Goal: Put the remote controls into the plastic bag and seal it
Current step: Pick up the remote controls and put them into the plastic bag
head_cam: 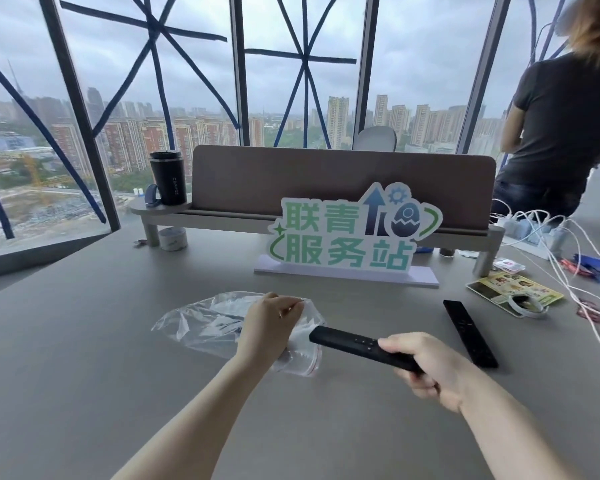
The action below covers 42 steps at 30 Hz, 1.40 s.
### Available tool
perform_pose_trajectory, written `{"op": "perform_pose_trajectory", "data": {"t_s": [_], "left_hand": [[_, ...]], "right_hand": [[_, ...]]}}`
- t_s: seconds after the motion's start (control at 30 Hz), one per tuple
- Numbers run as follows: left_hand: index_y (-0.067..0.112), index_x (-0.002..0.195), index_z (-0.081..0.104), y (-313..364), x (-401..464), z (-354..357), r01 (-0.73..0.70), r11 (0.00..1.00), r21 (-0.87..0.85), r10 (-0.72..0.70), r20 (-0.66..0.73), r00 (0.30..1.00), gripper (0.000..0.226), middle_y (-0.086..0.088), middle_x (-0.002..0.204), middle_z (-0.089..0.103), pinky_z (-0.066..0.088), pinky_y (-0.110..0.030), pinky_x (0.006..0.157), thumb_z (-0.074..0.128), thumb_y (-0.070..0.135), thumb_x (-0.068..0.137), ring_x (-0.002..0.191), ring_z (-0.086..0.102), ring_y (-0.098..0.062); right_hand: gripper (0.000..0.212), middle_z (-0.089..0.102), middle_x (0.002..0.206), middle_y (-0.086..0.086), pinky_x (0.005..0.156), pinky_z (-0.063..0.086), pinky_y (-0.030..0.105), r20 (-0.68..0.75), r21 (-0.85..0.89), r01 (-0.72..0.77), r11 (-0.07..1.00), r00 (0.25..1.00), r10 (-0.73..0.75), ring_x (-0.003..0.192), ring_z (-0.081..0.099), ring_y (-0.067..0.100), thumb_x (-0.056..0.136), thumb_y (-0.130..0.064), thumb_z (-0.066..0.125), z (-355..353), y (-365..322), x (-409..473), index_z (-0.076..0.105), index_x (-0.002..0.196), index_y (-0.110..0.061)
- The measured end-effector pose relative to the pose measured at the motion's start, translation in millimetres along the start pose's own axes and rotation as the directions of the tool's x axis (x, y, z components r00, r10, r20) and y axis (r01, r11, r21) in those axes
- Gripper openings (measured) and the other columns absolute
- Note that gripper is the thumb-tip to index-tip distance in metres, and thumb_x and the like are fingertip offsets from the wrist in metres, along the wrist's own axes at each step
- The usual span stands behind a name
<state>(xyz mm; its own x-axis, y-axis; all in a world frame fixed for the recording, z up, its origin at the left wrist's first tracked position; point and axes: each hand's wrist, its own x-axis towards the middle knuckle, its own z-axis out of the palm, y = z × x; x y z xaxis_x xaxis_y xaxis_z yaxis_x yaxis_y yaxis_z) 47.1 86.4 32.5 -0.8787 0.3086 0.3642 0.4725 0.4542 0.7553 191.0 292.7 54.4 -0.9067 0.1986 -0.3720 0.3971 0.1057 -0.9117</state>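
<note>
Left hand (pixel 269 325) pinches the bag (pixel 205 323) mouth; right hand (pixel 426 367) grips one remote (pixel 354 344) at the opening. Second remote (pixel 470 332) lies on the table (pixel 84 341). Nothing bagged or sealed yet.

the standing sign (pixel 350 233) on the surface reads "联青服务站" in green characters. the black tumbler (pixel 167 177) carries small lettering, too blurred to read.

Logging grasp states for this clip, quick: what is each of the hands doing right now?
Left hand: closed, pinching the plastic bag at its opening.
Right hand: closed around a black remote, its tip at the bag's mouth.
</note>
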Motion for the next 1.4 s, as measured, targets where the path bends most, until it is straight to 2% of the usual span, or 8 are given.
{"op": "perform_pose_trajectory", "data": {"t_s": [0.23,0.37,0.53,0.7,0.9,1.03,1.17,1.4], "left_hand": [[0.025,0.099,0.074,17,-5,6,-0.072,0.997,0.009,0.072,0.033,0.997,0.020,0.003,0.093,0.069,0.048,-0.028,0.077,0.059,0.030,0.087,0.083,0.063,-0.014],[0.025,0.098,0.074,18,-4,1,-0.054,0.997,-0.057,0.055,0.017,0.998,0.018,0.005,0.095,0.072,0.051,-0.029,0.077,0.061,0.029,0.086,0.074,0.063,-0.007],[0.022,0.098,0.075,14,-2,17,-0.063,0.997,-0.041,0.065,0.056,0.996,0.019,0.007,0.095,0.075,0.049,-0.021,0.073,0.061,0.027,0.086,0.079,0.066,-0.006],[0.025,0.095,0.074,20,-4,46,-0.041,0.998,-0.038,0.044,0.092,0.995,0.017,0.011,0.087,0.073,0.050,-0.026,0.075,0.060,0.030,0.086,0.082,0.066,-0.010],[0.021,0.096,0.074,52,13,58,-0.129,0.986,-0.101,0.134,0.045,0.990,0.018,0.013,0.091,0.073,0.043,-0.007,0.070,0.060,0.026,0.087,0.082,0.064,-0.005],[0.022,0.095,0.075,66,23,53,-0.142,0.981,-0.133,0.143,-0.001,0.990,0.018,0.013,0.088,0.073,0.044,-0.010,0.070,0.059,0.028,0.087,0.078,0.065,-0.004],[0.022,0.090,0.075,65,20,48,-0.088,0.989,-0.116,0.087,-0.016,0.996,0.017,0.008,0.081,0.075,0.049,-0.023,0.070,0.060,0.030,0.086,0.074,0.065,-0.011],[0.021,0.086,0.076,63,0,38,-0.024,0.995,-0.099,0.023,-0.004,1.000,0.018,0.016,0.057,0.060,0.039,-0.019,0.054,0.062,0.031,0.084,0.052,0.050,0.000]], "right_hand": [[0.038,0.074,0.083,0.009,0.036,0.029,0.022,0.134,0.032,0.070,0.997,0.988,-0.074,0.039,0.037,0.012,0.098,-0.039,0.052,67,4,35,0.068,0.110,-0.007],[0.022,0.079,0.083,0.010,0.032,0.029,0.019,-0.153,-0.071,0.122,0.990,0.979,-0.131,0.031,0.043,0.014,0.096,-0.013,0.047,47,18,41,0.069,0.099,-0.013],[0.023,0.074,0.097,0.009,0.063,0.045,0.030,-0.715,-0.279,-0.049,0.959,0.677,-0.173,0.072,0.062,0.025,0.088,-0.017,0.050,-45,53,51,0.071,0.098,-0.018],[0.044,0.051,0.116,0.021,0.080,0.048,0.042,-0.842,-0.368,-0.370,0.853,0.522,-0.137,0.096,0.060,0.042,0.093,-0.042,0.051,-97,73,63,0.056,0.112,-0.002],[0.032,0.067,0.101,0.013,0.079,0.051,0.039,-0.787,-0.412,-0.481,0.774,0.616,-0.036,0.093,0.065,0.034,0.089,-0.038,0.053,-120,85,78,0.059,0.101,-0.009],[0.021,0.058,0.057,0.010,0.043,0.032,0.022,-0.625,-0.029,-0.122,0.992,0.777,0.077,0.035,0.045,0.019,0.089,-0.024,0.053,-113,71,53,0.057,0.083,-0.004],[0.025,0.042,0.046,0.007,0.034,0.013,0.016,-0.340,0.341,0.149,0.928,0.940,-0.026,0.027,0.020,0.010,0.095,-0.020,0.047,-99,41,-14,0.046,0.071,-0.010],[0.028,0.033,0.047,0.001,0.035,0.011,0.021,0.050,0.031,0.006,0.999,0.999,-0.007,0.036,0.015,0.011,0.094,-0.023,0.047,-50,7,-60,0.050,0.066,-0.017]]}}
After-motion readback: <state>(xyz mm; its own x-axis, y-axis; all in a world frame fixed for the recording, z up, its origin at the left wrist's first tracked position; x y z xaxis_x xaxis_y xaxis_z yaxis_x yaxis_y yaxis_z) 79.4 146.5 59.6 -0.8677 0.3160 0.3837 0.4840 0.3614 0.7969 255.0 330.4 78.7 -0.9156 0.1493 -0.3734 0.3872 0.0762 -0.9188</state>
